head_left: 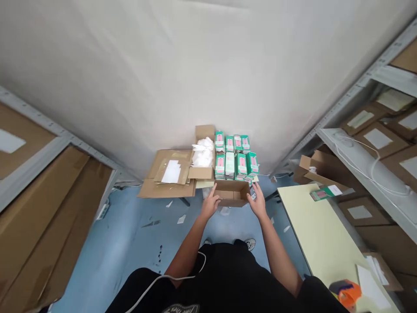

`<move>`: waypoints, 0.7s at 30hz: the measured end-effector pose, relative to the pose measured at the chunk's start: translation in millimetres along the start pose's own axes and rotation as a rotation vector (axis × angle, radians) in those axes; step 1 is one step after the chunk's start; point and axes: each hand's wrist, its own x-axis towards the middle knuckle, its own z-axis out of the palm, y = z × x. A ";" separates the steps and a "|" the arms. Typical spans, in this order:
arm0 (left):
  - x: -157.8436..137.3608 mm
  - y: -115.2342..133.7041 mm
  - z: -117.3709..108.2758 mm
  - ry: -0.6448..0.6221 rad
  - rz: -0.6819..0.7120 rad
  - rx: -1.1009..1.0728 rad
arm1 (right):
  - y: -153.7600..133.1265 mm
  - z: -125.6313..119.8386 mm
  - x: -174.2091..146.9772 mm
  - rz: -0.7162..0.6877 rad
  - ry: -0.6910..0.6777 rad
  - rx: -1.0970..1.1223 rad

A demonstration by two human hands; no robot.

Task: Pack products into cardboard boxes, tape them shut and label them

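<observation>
Between my two hands is a small open cardboard box (232, 202), its inside facing up and bare. My left hand (210, 203) grips its left side, and my right hand (257, 201) grips the right side. Just beyond it, several green and pink product boxes (241, 164) stand in rows against the wall. Left of those rows sits an open carton (201, 173) filled with white crumpled bags (203, 153). Flattened cardboard (153, 184) lies farther left, with white paper sheets (171, 171) on top.
On the right is a pale yellow table (316, 221) bearing a green box (322, 193) and an orange tape dispenser (349, 294). Metal shelves with cartons (378, 138) rise on the right; large cartons (48, 217) fill the left. Paper scraps (181, 219) lie on the blue floor.
</observation>
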 end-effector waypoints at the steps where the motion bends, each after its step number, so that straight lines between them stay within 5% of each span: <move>1: -10.1 -12.9 -14.9 0.024 -0.034 0.005 | -15.9 14.9 3.9 -0.026 -0.020 0.005; 6: -41.6 -66.5 -76.6 0.083 -0.144 0.009 | -90.9 77.1 29.0 -0.125 -0.122 0.011; 10: -42.5 -95.0 -104.4 0.094 -0.192 -0.021 | -134.0 111.4 59.4 -0.176 -0.177 -0.010; 21: -8.7 -137.3 -112.3 0.003 -0.268 -0.153 | -156.1 195.1 189.3 -0.086 -0.443 -0.252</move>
